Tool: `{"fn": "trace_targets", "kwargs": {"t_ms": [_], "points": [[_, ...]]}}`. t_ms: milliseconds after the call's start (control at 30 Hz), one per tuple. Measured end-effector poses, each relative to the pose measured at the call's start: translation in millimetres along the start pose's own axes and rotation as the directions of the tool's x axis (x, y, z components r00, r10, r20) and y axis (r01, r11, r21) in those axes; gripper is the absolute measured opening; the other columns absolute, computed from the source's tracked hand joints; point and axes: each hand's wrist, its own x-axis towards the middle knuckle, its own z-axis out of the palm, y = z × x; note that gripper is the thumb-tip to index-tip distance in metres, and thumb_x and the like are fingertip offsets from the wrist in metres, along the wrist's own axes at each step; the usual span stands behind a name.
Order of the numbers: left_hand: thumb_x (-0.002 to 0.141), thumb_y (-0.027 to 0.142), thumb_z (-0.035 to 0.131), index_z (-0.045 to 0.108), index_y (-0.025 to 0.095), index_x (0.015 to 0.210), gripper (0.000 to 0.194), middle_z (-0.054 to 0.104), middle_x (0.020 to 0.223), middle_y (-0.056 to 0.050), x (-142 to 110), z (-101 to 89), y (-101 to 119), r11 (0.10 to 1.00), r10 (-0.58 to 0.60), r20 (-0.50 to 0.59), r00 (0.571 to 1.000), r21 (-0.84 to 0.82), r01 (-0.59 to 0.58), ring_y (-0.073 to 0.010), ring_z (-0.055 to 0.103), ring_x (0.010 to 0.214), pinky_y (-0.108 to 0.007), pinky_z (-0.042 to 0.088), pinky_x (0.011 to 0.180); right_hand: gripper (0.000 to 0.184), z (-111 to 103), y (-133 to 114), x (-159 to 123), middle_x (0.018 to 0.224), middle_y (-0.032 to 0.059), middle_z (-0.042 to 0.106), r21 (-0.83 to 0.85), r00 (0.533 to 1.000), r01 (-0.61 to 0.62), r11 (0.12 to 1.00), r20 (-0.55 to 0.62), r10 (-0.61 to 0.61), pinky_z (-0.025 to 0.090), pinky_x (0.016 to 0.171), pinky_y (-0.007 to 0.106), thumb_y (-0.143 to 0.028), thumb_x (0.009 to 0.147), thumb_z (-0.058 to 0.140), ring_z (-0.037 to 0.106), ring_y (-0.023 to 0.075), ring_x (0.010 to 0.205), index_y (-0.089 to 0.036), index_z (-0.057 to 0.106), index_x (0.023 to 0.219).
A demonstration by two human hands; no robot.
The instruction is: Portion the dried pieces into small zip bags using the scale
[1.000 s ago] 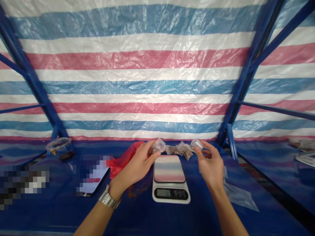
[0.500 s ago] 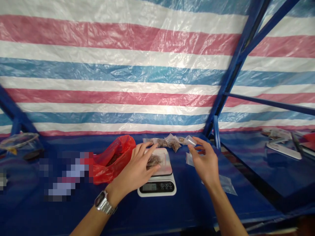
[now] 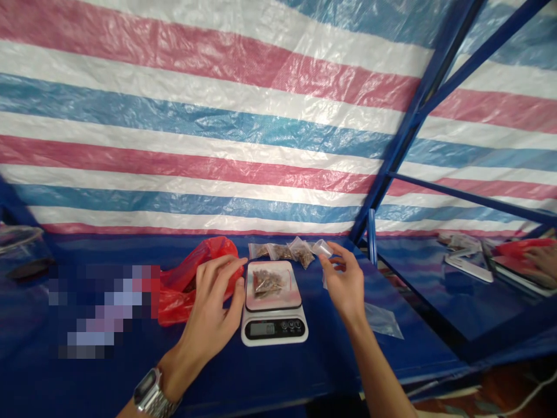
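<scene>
On the white kitchen scale (image 3: 274,333) lies a clear zip bag (image 3: 270,283) filled with brown bits. The display seems to read 0.0. My left hand (image 3: 217,296) hovers at the scale's left side, fingers spread, holding nothing, partly in front of a red plastic bag (image 3: 176,302). Between the fingertips of my right hand (image 3: 346,281), to the right of the scale, is a small clear plastic cup (image 3: 321,248), tilted. Just left of that cup, behind the scale, several filled zip bags (image 3: 301,252) form a row.
A flat clear bag (image 3: 383,320) lies right of my right forearm. Blue frame bars (image 3: 383,174) rise at the right before a striped tarp (image 3: 209,116). On the neighbouring table are a white scale (image 3: 467,268) and another person's hand (image 3: 543,255). A clear round container (image 3: 20,249) stands far left.
My left hand has drawn back leftward off the scale, uncovering the zip bag on it. My right hand still holds the small cup. The view has tilted and shifted slightly.
</scene>
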Motion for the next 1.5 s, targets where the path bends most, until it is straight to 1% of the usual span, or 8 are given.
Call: {"fn": "trace_targets", "kwargs": {"t_ms": [400, 667, 867, 1000, 1167, 1267, 1400, 1500], "points": [[0.101, 0.018, 0.048, 0.056, 0.028, 0.131, 0.033, 0.059, 0.122, -0.007, 6.2, -2.2, -4.2, 1.0, -0.018, 0.043, 0.999, -0.018, 0.018, -0.0257, 0.056, 0.118, -0.045, 0.048, 0.106, 0.045, 31.5, -23.7, -7.6, 0.116, 0.0113, 0.072, 0.136, 0.999, -0.036, 0.99, 0.023, 0.033, 0.052, 0.083, 0.041, -0.043, 0.084, 0.068, 0.066, 0.0235, 0.088, -0.019, 0.072, 0.121], [0.103, 0.025, 0.046, 0.06, 0.026, 0.127, 0.028, 0.059, 0.124, -0.009, 13.7, 2.1, 8.7, 0.999, -0.039, 0.146, 0.989, -0.001, 0.039, -0.026, 0.054, 0.122, -0.044, 0.046, 0.107, 0.042, 26.7, -43.5, -4.5, 0.116, 0.0112, 0.071, 0.146, 1.0, 0.014, 0.989, 0.022, -0.017, 0.053, 0.081, 0.038, -0.041, 0.084, 0.067, 0.066, 0.0212, 0.085, -0.019, 0.072, 0.12], [0.094, 0.06, 0.06, 0.054, 0.024, 0.142, 0.061, 0.057, 0.145, -0.012, 32.1, 33.0, 18.3, 0.989, 0.046, 0.504, 0.863, 0.096, -0.109, -0.0366, 0.049, 0.13, -0.055, 0.04, 0.108, 0.044, 23.8, -51.1, 1.2, 0.113, 0.0102, 0.073, 0.202, 1.0, -0.011, 0.979, -0.021, 0.015, 0.053, 0.08, 0.036, -0.042, 0.085, 0.066, 0.066, 0.0205, 0.083, -0.018, 0.071, 0.122], [0.096, 0.056, 0.061, 0.061, 0.025, 0.133, 0.048, 0.062, 0.136, -0.011, 35.8, 45.9, 14.4, 0.99, 0.045, 0.574, 0.818, 0.083, -0.113, -0.0352, 0.049, 0.127, -0.052, 0.039, 0.106, 0.048, 28.5, -43.4, 2.2, 0.115, 0.0135, 0.073, 0.205, 0.997, -0.06, 0.977, -0.036, 0.069, 0.054, 0.078, 0.037, -0.044, 0.082, 0.066, 0.066, 0.0218, 0.083, -0.015, 0.071, 0.121], [0.097, 0.045, 0.063, 0.066, 0.023, 0.115, 0.029, 0.066, 0.124, -0.007, 33.5, 50.5, 10.9, 0.999, 0.007, 0.534, 0.845, -0.041, 0.018, -0.0308, 0.052, 0.121, -0.047, 0.04, 0.102, 0.054, 27.3, -40.9, 4.0, 0.11, 0.0142, 0.075, 0.226, 0.994, -0.095, 0.97, -0.031, 0.105, 0.055, 0.075, 0.037, -0.049, 0.079, 0.068, 0.068, 0.0234, 0.082, -0.015, 0.072, 0.12], [0.099, 0.041, 0.06, 0.064, 0.022, 0.11, 0.023, 0.069, 0.112, -0.007, 29.3, 45.0, 12.0, 0.96, -0.158, 0.444, 0.882, -0.139, 0.242, -0.0271, 0.059, 0.109, -0.042, 0.043, 0.098, 0.058, 27.4, -47.0, 3.9, 0.105, 0.0145, 0.076, 0.252, 0.993, -0.112, 0.961, 0.007, 0.114, 0.054, 0.073, 0.038, -0.053, 0.076, 0.071, 0.068, 0.0246, 0.079, -0.014, 0.073, 0.12], [0.103, 0.042, 0.051, 0.059, 0.022, 0.112, 0.023, 0.068, 0.106, -0.004, 24.5, 17.9, 10.0, 0.773, -0.334, 0.279, 0.9, -0.465, 0.431, -0.0198, 0.063, 0.099, -0.032, 0.047, 0.091, 0.063, 44.4, -59.4, -1.3, 0.106, 0.0133, 0.077, 0.244, 0.993, -0.117, 0.963, 0.031, 0.112, 0.052, 0.074, 0.039, -0.059, 0.074, 0.073, 0.068, 0.0257, 0.08, -0.018, 0.074, 0.122], [0.104, 0.045, 0.047, 0.057, 0.022, 0.114, 0.027, 0.067, 0.099, -0.002, 22.4, -16.8, 0.6, 0.692, -0.52, 0.079, 0.85, -0.544, 0.474, -0.0172, 0.063, 0.091, -0.029, 0.048, 0.084, 0.059, 65.0, -76.2, -17.1, 0.103, 0.0129, 0.077, 0.215, 0.993, -0.058, 0.975, 0.116, 0.033, 0.052, 0.074, 0.04, -0.058, 0.079, 0.069, 0.068, 0.0274, 0.082, -0.018, 0.074, 0.122]]}}
